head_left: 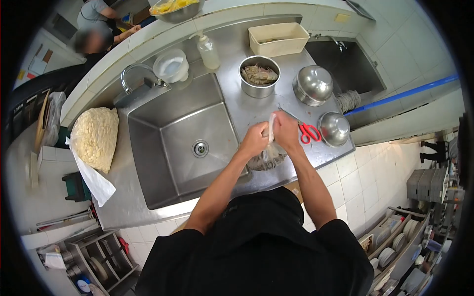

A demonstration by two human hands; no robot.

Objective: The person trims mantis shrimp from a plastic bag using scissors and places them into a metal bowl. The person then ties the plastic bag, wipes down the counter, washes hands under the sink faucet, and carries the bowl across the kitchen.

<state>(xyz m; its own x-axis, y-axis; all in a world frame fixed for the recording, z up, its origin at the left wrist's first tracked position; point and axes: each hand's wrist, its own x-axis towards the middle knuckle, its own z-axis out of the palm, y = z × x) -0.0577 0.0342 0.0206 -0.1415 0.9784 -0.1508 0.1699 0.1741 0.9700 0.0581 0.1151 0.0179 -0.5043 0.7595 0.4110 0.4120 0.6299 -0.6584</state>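
Note:
A clear plastic bag (268,161) with greyish contents rests on the steel counter just right of the sink. My left hand (255,140) is closed round one side of its gathered neck. On the other side, my right hand (286,130) is closed on the same neck, whose twisted plastic stands up between the two hands. Red-handled scissors (310,133) lie just right of my right hand. Beyond the hands stands a round steel pot (259,91) with brownish, shrimp-like pieces inside.
A steel sink (173,143) opens at left, beside a bag of pale, peeled pieces (96,138). Two overturned metal bowls (313,84) sit at right. Behind are a cream tub (279,47), pump bottle (208,52) and faucet (129,79). A co-worker (94,29) is beyond the wall.

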